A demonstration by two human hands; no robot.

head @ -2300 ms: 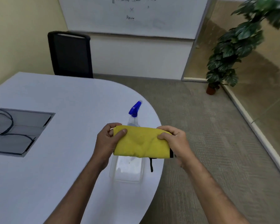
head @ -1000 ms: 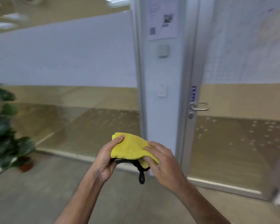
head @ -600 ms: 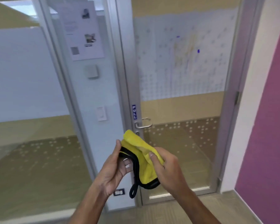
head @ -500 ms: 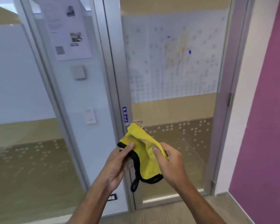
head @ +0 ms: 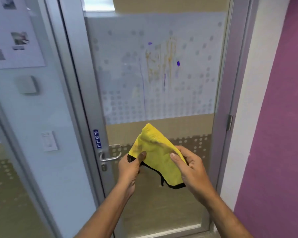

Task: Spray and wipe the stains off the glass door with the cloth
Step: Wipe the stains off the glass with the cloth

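A yellow cloth [head: 157, 152] with a black edge and a black loop is held in front of me, folded to a point at the top. My left hand [head: 130, 168] pinches its left corner and my right hand [head: 190, 167] grips its right side. Straight ahead stands the glass door [head: 187, 103] with a frosted dotted band. On that band are the stains [head: 163, 62]: orange-yellow streaks and purple dots with thin purple runs, well above the cloth. No spray bottle is in view.
A metal lever handle [head: 110, 158] with a blue PULL label [head: 96, 138] sits on the door's left frame, close to my left hand. A glass side panel [head: 33, 117] with paper notices and a wall switch is on the left. A purple wall [head: 282, 117] stands on the right.
I turned away from the table and the spray bottle on it and came close to the glass door. The cloth stayed in both hands and was refolded from a flat strip to a point.
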